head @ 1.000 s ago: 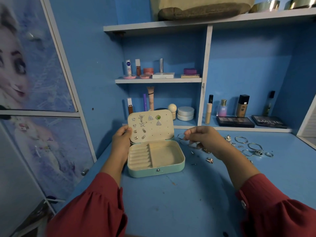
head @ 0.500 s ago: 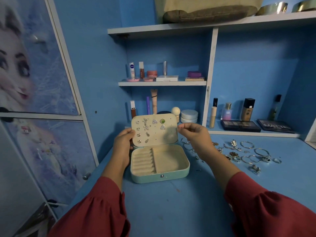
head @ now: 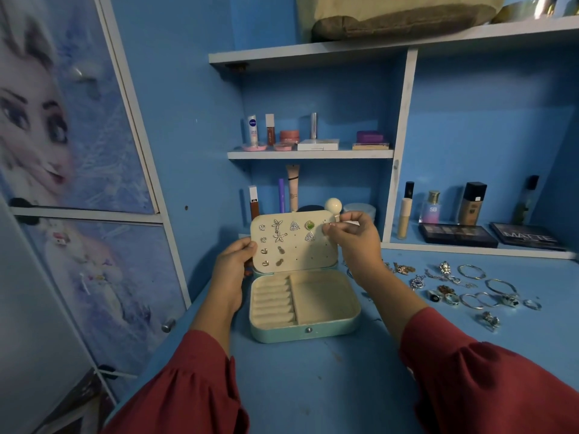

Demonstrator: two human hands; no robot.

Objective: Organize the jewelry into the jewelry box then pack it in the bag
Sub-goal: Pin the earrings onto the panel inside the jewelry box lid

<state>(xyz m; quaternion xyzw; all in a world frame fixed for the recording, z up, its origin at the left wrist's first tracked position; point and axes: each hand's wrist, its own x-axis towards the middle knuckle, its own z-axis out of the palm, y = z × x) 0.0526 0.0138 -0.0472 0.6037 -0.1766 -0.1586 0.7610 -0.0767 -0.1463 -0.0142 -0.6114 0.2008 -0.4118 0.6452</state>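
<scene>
Cosmetics on shelves, rings right of jewelry box

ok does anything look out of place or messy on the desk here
Nothing looks damaged or spilled. The only untidy spot is the loose jewelry, rings, bangles and pendants scattered on the blue desk right of the open jewelry box. The box's ring rolls and side compartment hold nothing, while earrings sit in the lid.

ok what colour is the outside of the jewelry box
Pale mint green on the box, cream lining inside; head view.
</scene>
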